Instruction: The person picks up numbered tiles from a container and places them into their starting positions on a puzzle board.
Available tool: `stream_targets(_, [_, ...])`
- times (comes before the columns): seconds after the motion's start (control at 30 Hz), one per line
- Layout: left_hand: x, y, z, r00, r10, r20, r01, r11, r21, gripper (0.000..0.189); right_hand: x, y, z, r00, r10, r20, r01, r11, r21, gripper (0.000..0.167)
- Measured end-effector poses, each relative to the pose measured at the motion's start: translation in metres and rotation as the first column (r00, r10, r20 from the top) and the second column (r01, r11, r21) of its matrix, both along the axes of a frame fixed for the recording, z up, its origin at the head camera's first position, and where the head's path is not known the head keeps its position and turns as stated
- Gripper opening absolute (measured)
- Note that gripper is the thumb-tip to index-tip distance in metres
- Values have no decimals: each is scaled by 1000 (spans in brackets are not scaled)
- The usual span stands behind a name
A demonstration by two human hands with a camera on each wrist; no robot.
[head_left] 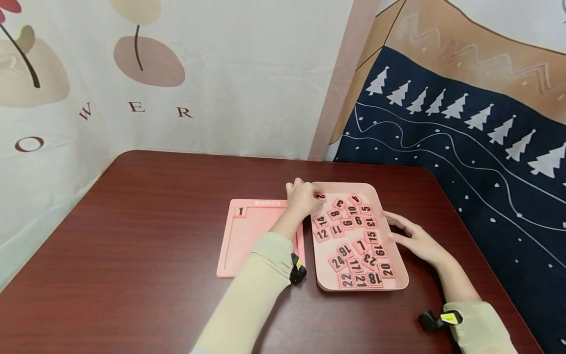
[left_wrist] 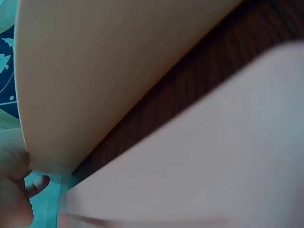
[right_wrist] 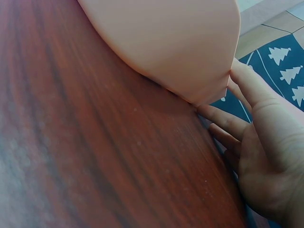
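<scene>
A pink tray (head_left: 326, 265) holds several loose number tiles, among them tile 24 (head_left: 338, 262) and tile 20 (head_left: 386, 270). My left hand (head_left: 301, 197) reaches over the tray's far left corner, its fingertips pinching the number 2 tile (head_left: 320, 197). Left of the tray lies a flat pink board (head_left: 252, 241) with a raised border, and the number 1 tile (head_left: 240, 212) sits in its far left corner. My right hand (head_left: 417, 241) touches the tray's right wall with extended fingers (right_wrist: 225, 121). In the left wrist view, the left hand (left_wrist: 14, 194) is partly cut off and blurred.
Everything stands on a dark red-brown wooden table (head_left: 132, 255). A white printed cloth (head_left: 247, 88) hangs behind it, and a navy cloth with white trees (head_left: 442, 142) hangs at the right. My left forearm (head_left: 252, 290) crosses over part of the board.
</scene>
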State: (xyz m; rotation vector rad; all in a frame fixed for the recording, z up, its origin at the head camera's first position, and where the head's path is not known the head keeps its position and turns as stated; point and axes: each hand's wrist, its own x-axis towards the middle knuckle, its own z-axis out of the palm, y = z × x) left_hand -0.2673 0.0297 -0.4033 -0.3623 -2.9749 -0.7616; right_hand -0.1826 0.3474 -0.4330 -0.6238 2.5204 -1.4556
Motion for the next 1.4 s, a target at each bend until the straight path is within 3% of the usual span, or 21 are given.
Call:
stream_targets(0.3, [0,2,-1,1000,-3,19,3,1000,3,33,1,-1,0,1000,7,2,-7,1000,-11,56])
stream_targets(0.73, [-5,1,-2,992,-67,103,70,997,-23,39,0,-1,1,1000,-1,-13,1,1000,2,56])
stream_targets(0.93, [-5,0,0,990,-88,110,92,995,-36,37,-1,-1,-1,1000,-6,-12,6,1000,3,56])
stream_targets(1.13, [-2,-2,0,995,-80,57,81,996,-22,35,0,-1,-1,1000,-5,-10,5,1000,10,56])
stream_targets(1.4, [2,-6,6,992,-81,-94,90,990,104,35,0,0,-1,1000,-8,-13,8,1000,5,56])
